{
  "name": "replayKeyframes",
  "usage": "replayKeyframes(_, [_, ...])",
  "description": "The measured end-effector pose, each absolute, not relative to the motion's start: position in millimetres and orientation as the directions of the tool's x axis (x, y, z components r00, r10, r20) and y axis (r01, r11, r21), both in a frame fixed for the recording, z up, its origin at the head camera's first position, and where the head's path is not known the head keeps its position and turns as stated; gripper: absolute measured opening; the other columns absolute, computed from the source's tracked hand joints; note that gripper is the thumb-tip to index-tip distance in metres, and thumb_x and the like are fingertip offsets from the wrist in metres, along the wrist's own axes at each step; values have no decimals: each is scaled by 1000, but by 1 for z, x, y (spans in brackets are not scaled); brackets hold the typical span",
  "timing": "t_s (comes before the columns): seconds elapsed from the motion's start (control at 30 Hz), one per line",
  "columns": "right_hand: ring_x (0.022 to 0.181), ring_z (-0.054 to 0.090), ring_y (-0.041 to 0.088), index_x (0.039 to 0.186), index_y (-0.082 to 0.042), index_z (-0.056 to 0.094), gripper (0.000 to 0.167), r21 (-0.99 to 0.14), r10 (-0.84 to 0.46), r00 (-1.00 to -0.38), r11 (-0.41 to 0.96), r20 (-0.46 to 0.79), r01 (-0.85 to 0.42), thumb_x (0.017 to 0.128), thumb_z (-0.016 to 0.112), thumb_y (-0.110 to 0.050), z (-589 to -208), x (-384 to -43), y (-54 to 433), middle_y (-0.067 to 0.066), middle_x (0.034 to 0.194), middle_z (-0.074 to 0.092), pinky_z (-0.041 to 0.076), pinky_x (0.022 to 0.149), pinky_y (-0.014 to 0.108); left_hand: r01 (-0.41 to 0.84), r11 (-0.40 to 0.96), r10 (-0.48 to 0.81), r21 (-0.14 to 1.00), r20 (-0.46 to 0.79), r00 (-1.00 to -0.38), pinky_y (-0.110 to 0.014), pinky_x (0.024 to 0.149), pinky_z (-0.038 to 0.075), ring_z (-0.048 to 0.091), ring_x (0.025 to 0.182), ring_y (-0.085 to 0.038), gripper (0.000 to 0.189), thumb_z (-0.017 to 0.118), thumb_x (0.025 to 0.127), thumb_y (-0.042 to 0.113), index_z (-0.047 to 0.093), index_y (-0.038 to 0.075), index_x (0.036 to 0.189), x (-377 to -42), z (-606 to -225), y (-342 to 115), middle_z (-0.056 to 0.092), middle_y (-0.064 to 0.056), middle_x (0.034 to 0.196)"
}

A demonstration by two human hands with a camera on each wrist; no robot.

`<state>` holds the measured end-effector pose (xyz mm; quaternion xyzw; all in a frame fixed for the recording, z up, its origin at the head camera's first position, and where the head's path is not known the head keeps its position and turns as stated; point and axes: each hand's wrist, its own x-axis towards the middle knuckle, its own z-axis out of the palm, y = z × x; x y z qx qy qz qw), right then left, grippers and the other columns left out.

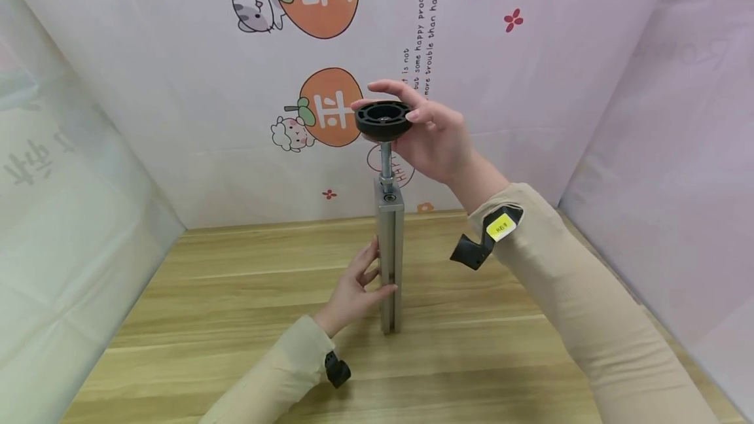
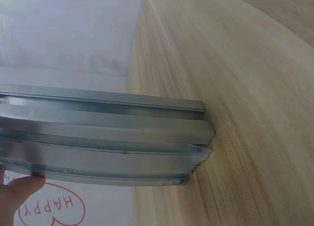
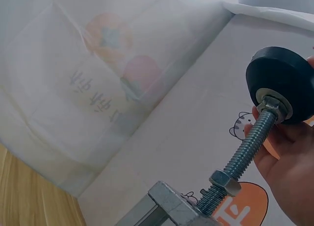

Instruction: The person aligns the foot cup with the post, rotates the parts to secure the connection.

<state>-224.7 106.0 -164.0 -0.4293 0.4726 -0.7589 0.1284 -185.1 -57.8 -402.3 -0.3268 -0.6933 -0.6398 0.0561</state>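
Observation:
An aluminium profile [image 1: 387,254] stands upright on the table, its lower end on the wood. My left hand [image 1: 352,294] grips it low down from the left, thumb across the near face. From the profile's top rises a threaded rod [image 3: 251,143] with a hex nut [image 3: 224,182] near its lower end. The rod carries a round black levelling foot [image 1: 381,125], whose ribbed underside faces up. My right hand [image 1: 438,142] holds this foot at its rim from the right, with the index finger raised behind it. In the left wrist view, a fingertip [image 2: 27,186] touches the profile's edge.
A wood-grain table [image 1: 235,280] lies beneath. A printed white cloth [image 1: 194,116] hangs close behind the profile, with more cloth at both sides. Black wrist mounts [image 1: 471,252] sit on the sleeves.

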Motion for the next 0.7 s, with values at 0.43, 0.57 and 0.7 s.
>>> replayKeyframes(0.43, [110,52,23,118,-15,50,36,-816,-526,-636,-470,565,-336,83,47,-8,-168,-228,114,6,118,56,43,92,29,543,-31,382,839,511,-770,-35,100,45,39,120,-1,103,68,77,-14,23,54,139,-188,-403,-58,31,-24,143])
replayKeyframes(0.57, [105,54,20,119,-13,47,39,-819,-474,-676,-427,564,-384,81,49,-4,-167,-224,115,3,113,56,45,91,27,534,-31,384,845,503,-774,-34,100,44,39,120,0,103,68,77,-14,22,54,139,-187,-402,-57,31,-25,143])
replayKeyframes(0.7, [104,54,20,118,-10,47,39,-824,-439,-701,-366,562,-432,80,52,-1,-164,-217,114,3,111,55,47,91,27,532,-35,382,846,504,-775,-33,100,44,39,121,0,102,68,78,-14,22,52,140,-186,-403,-58,30,-24,144])
